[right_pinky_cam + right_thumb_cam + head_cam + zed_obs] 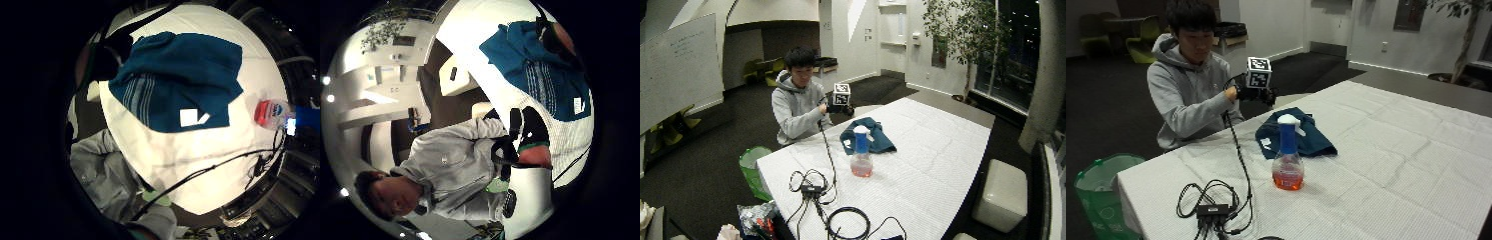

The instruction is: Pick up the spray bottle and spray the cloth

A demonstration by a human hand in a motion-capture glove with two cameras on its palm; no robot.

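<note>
Currently the gloved right hand (1254, 94) is raised in the upper centre of the outside view, above the table's (1412, 150) far edge; finger position cannot be determined. Mid-frame, the spray bottle (1287, 155) stands upright just beside the blue cloth (1299, 132).

blue cloth (545, 75) lies crumpled on white table (470, 40) | white tag on cloth | person in grey hoodie (455, 165) sits at table edge

No legible text on the spray bottle (1287, 160) or cloth (1295, 135).
</note>
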